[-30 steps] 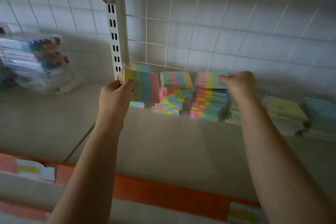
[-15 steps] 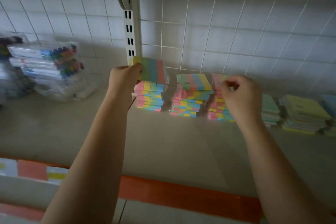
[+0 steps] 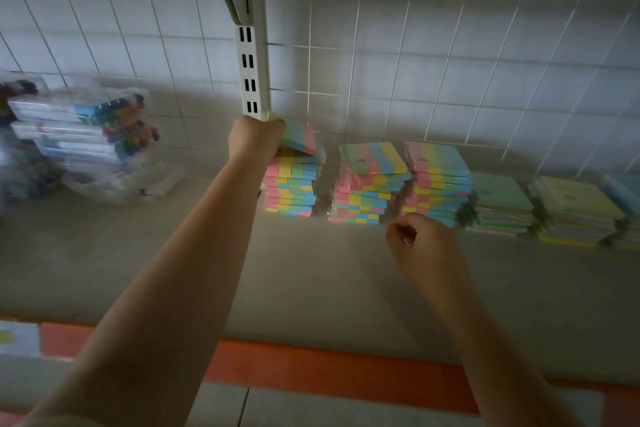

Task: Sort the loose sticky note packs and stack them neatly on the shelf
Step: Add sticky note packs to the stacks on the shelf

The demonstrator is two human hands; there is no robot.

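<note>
A pale shelf (image 3: 311, 281) runs across the view, with an orange strip (image 3: 329, 366) along its near edge. At the far left lie clear packs of coloured markers (image 3: 90, 139), piled loosely. Toward the far middle stand three stacks of striped sticky note packs (image 3: 367, 194), side by side. Right of them sit a green stack (image 3: 502, 204), a yellow stack (image 3: 578, 215) and, at the frame edge, what seems a blue stack (image 3: 627, 191).

1. A stationery shop: a retail shelf (image 3: 311, 270) with an orange price strip (image 3: 329, 362) along its front edge.
2. Behind the shelf, a wire grid back panel (image 3: 415, 73) and slotted upright (image 3: 250, 73).
3. On the shelf, wrapped sticky note stacks (image 3: 367, 191) in rows; marker packs (image 3: 90, 139) at its left end.
</note>
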